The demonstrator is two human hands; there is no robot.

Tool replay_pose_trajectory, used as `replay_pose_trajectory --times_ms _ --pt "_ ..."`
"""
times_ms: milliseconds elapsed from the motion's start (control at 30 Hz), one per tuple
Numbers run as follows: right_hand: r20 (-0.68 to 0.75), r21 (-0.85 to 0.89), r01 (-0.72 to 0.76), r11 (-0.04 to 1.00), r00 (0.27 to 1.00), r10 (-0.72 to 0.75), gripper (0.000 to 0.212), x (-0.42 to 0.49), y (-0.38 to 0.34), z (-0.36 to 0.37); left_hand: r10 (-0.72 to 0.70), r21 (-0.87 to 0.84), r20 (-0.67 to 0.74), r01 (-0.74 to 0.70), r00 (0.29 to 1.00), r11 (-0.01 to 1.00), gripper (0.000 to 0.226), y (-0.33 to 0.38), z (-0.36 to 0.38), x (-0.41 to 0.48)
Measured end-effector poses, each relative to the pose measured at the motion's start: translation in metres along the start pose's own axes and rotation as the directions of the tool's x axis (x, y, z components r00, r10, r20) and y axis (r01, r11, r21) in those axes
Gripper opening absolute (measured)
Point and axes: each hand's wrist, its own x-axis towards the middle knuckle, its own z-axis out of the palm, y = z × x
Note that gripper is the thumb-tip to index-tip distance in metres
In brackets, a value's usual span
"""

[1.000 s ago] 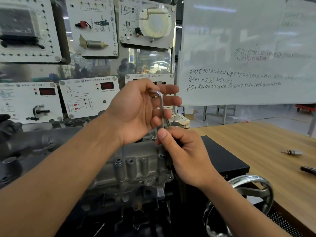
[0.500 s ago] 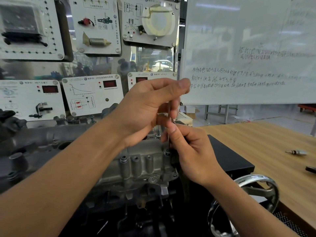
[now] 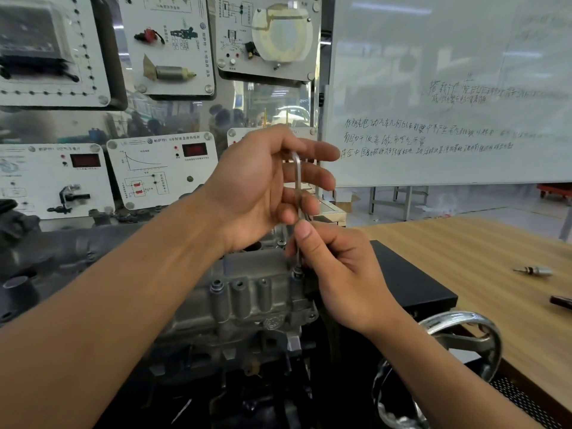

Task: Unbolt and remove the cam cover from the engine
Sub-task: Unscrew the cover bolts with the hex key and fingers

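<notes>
Above the right hand's (image 3: 337, 267) pinch, the hex key's (image 3: 297, 181) short arm vanishes under the left hand's (image 3: 263, 187) thumb. Inside the pinch, the thumb and fingers cover the shaft. Just below it, the tip is sunk in the bolt (image 3: 297, 271), so its seating cannot be judged. Left of the grip, the forearm hides much of the cam cover (image 3: 253, 289). Far right of the grip, the frame edge cuts off a dark object (image 3: 561, 301).

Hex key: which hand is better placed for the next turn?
Left. The left hand holds the hex key at its bent top, probably the turning end; the right hand pinches its shaft above the bolt.
</notes>
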Motion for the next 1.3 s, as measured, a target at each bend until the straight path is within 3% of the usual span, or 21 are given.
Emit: replay_pose_trajectory --times_ms 233,567,633,733,833,900,1100,1300 --pt "0.002 -0.025 0.013 1.0 1.0 -0.013 0.04 0.0 0.0 0.001 0.037 -0.255 0.181 0.01 0.983 0.967 0.036 -0.006 -0.008 -0.01" --pt "-0.013 -0.027 0.044 0.999 0.999 -0.045 0.047 -0.001 0.004 0.002 0.126 -0.284 0.248 -0.052 0.961 0.957 0.021 -0.009 -0.016 -0.016" --pt "-0.027 -0.012 0.025 1.0 0.999 -0.025 0.049 0.0 0.004 0.002 0.121 -0.221 0.25 -0.065 0.961 0.973 0.015 -0.007 -0.014 -0.014" --pt "-0.041 0.005 0.006 1.0 0.999 -0.005 0.05 -0.001 0.004 0.001 0.107 0.025 0.171 -0.113 0.979 0.993 0.017 -0.002 -0.008 -0.008" --pt "-0.028 0.038 -0.006 0.999 1.0 0.007 0.051 -0.001 0.003 0.0 0.114 0.273 0.068 -0.129 0.991 0.953 0.023 0.003 0.0 0.0" --pt "-0.012 0.05 -0.02 0.999 1.0 0.021 0.05 0.0 0.004 -0.001 0.104 0.321 0.001 -0.099 0.995 0.942 0.019 0.004 0.004 0.005" --pt "0.001 0.067 -0.031 0.997 1.0 0.031 0.05 0.001 0.004 -0.002 -0.022 0.196 -0.045 0.03 0.999 0.98 0.02 0.002 0.008 0.012" --pt "0.005 0.061 -0.012 0.998 1.0 0.011 0.051 0.001 0.003 -0.001 -0.131 0.002 0.078 0.131 0.988 0.991 0.023 0.003 -0.003 0.009"
